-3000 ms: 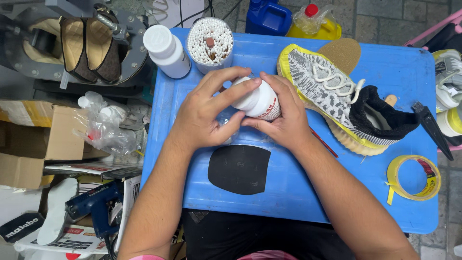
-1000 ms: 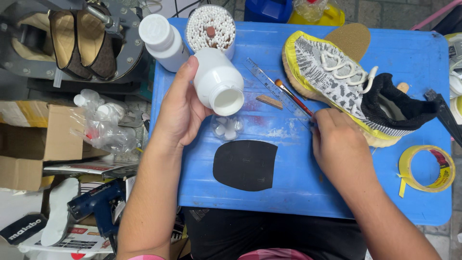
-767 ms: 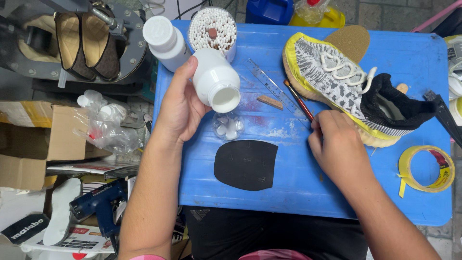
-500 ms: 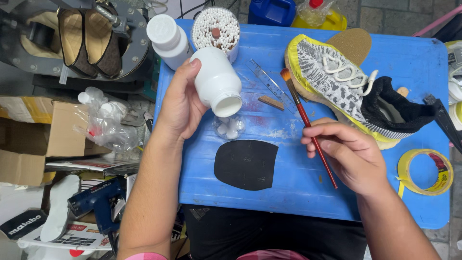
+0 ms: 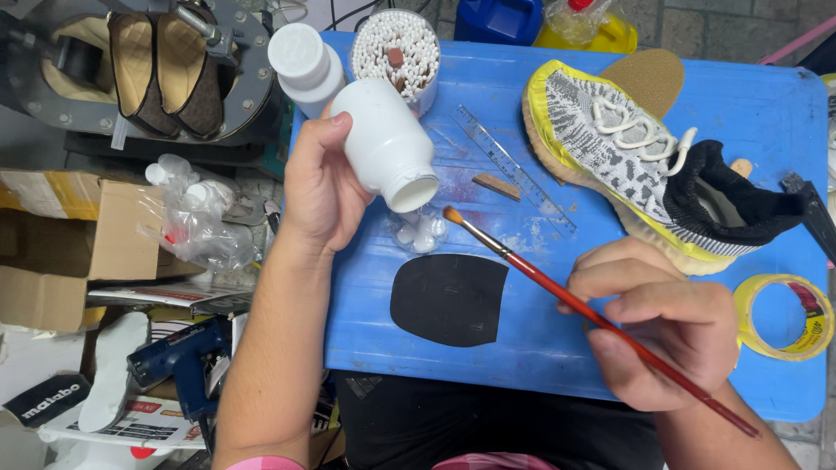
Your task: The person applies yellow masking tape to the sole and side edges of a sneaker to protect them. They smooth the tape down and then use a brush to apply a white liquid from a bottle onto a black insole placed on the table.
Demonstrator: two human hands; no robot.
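Note:
My left hand (image 5: 320, 187) grips an open white plastic bottle (image 5: 386, 144), tilted with its mouth toward me and to the right. My right hand (image 5: 666, 318) holds a thin red-handled paintbrush (image 5: 557, 292); its bristle tip points up-left, just below the bottle's mouth. A black rubber sole patch (image 5: 448, 298) lies flat on the blue table (image 5: 531, 344) between my hands. A grey, yellow and black knit sneaker (image 5: 640, 170) lies on its side at the upper right, just above my right hand.
A second capped white bottle (image 5: 305, 65) and a jar of cotton swabs (image 5: 396, 45) stand at the table's far edge. A clear ruler (image 5: 514, 170), a tan insole (image 5: 649, 78) and a tape roll (image 5: 784, 318) lie on the table. Cardboard boxes (image 5: 52, 252) and a blue tool (image 5: 187, 357) sit left.
My right hand picked the paintbrush up off the table beside the sneaker and brought it toward me, tip now near the bottle's mouth. The left hand kept the bottle raised.

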